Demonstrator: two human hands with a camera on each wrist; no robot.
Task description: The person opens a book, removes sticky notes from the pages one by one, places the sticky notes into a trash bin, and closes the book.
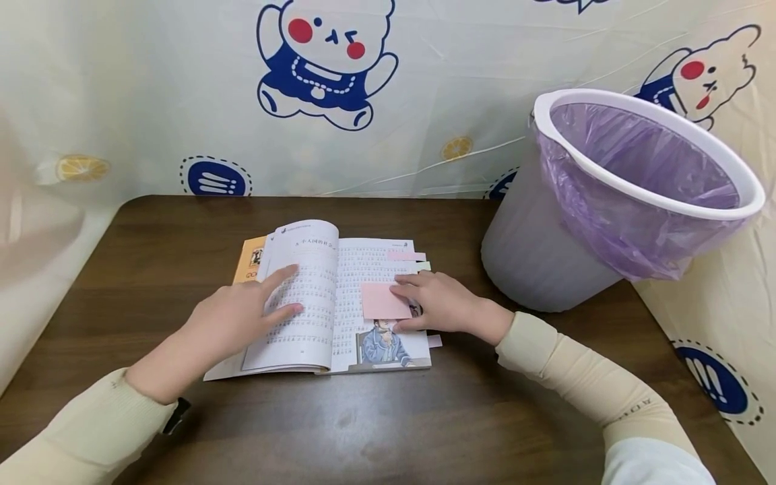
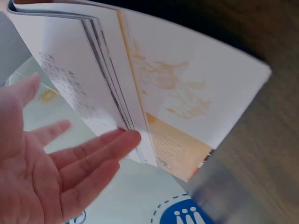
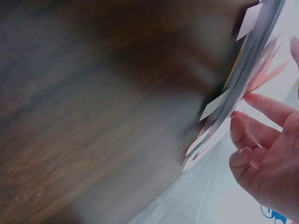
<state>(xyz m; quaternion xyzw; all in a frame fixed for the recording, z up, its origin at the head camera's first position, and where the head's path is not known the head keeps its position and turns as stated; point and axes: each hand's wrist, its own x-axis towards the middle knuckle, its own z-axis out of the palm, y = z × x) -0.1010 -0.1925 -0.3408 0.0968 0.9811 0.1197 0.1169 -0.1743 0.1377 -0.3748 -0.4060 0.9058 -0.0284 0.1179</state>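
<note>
Left hand [image 1: 235, 313] spread, right hand [image 1: 441, 301] loosely bent (neither gripping) — steady the white-paged paper book [image 1: 316, 296], touch the square pink paper note [image 1: 380, 301] lightly.

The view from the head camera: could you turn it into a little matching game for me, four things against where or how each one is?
1. Left hand
2. Right hand
3. Bin liner
4. Table

a) Dark brown, under the open book
b) Fingers at the right edge of the pink square note
c) Purple, hanging below a white rim
d) Fingers over the left page

Pairs: 1-d, 2-b, 3-c, 4-a
</note>
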